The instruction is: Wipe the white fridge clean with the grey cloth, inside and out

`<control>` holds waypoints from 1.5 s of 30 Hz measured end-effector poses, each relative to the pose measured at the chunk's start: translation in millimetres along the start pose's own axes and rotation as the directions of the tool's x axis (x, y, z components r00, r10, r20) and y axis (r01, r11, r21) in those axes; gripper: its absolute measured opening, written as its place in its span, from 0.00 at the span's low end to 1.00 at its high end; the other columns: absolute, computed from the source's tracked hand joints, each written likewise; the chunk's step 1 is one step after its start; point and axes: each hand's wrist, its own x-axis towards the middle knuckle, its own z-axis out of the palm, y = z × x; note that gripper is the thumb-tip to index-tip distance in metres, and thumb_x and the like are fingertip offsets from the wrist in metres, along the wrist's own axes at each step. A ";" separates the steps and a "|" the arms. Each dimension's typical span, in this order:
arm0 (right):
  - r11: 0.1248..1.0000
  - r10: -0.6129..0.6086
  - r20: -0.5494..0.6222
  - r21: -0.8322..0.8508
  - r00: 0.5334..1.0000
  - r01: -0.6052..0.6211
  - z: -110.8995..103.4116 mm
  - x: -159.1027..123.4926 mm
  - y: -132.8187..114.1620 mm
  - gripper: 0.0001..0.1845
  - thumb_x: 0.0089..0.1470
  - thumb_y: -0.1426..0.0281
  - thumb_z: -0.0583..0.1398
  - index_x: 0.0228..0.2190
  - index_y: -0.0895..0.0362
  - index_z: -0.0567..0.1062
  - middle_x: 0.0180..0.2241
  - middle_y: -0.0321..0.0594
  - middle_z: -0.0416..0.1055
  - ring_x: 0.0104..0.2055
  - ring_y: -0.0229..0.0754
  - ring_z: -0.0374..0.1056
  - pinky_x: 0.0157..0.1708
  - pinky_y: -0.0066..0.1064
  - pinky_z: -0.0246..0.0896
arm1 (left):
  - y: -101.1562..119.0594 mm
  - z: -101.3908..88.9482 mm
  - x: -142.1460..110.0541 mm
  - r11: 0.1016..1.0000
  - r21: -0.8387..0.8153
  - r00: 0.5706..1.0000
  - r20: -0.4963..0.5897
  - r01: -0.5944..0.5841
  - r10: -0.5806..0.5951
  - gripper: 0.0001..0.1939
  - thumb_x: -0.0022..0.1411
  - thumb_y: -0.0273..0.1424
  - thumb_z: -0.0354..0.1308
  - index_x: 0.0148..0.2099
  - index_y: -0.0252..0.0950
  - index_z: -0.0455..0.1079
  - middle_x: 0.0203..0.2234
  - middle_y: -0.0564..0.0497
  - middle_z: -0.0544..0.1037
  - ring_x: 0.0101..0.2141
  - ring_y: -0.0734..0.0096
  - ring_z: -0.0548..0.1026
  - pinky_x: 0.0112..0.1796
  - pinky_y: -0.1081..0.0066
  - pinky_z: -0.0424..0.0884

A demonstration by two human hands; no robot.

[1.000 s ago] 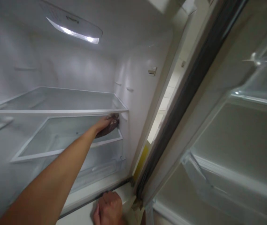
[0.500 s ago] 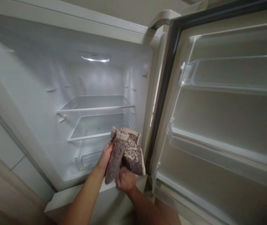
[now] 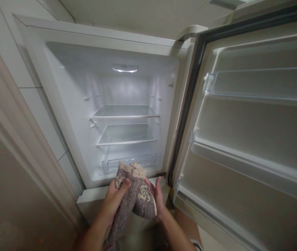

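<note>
A folded cloth (image 3: 131,191), greyish brown with a beige pattern and beige border, hangs in front of the fridge's lower part. My left hand (image 3: 117,196) is closed on its left side, thumb lying over the front. At the right edge of the cloth is my right hand (image 3: 156,195), its thumb stretched up and apart; its other fingers are partly hidden behind the fabric. Just beyond the hands stands the open fridge (image 3: 100,186), lit inside, with an upper glass shelf (image 3: 127,111), a lower glass shelf (image 3: 127,134) and a clear drawer (image 3: 130,163).
The fridge door (image 3: 242,122) stands wide open at the right, with several clear door shelves (image 3: 237,160). A lamp (image 3: 124,69) glows at the top of the compartment. A tiled wall (image 3: 46,118) and a beige frame (image 3: 9,115) run along the left.
My right hand has gone from a fist under the cloth to its right edge, with thumb spread. The cloth hangs lower in view. The camera has drawn back, so more of the fridge shows.
</note>
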 end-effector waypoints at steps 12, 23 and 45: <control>0.973 -0.177 -0.365 -0.202 0.914 0.107 5.5 21.3 -36.2 0.30 0.63 0.44 0.66 0.48 0.57 0.82 0.49 0.46 0.81 0.52 0.52 0.75 0.57 0.39 0.69 | -55.9 21.9 19.8 0.893 0.195 0.912 0.023 -0.407 0.410 0.33 0.73 0.57 0.57 0.69 0.42 0.70 0.62 0.40 0.79 0.65 0.49 0.76 0.64 0.52 0.72; -0.005 -0.285 0.240 -0.968 0.928 0.249 25.0 196.0 -102.7 0.24 0.79 0.61 0.51 0.69 0.44 0.72 0.61 0.50 0.76 0.65 0.53 0.69 0.68 0.48 0.53 | -69.5 -124.0 123.0 0.262 0.776 0.707 0.308 -0.574 0.637 0.24 0.74 0.50 0.57 0.61 0.42 0.78 0.58 0.42 0.81 0.59 0.44 0.76 0.63 0.42 0.70; -0.105 0.002 0.017 -0.994 1.000 0.018 36.9 457.6 -41.1 0.24 0.75 0.55 0.61 0.61 0.57 0.76 0.63 0.51 0.72 0.63 0.53 0.71 0.66 0.53 0.68 | -90.0 -193.4 145.8 -0.150 0.677 0.647 0.735 -0.721 0.205 0.66 0.58 0.63 0.71 0.85 0.55 0.37 0.78 0.52 0.62 0.71 0.46 0.67 0.71 0.51 0.58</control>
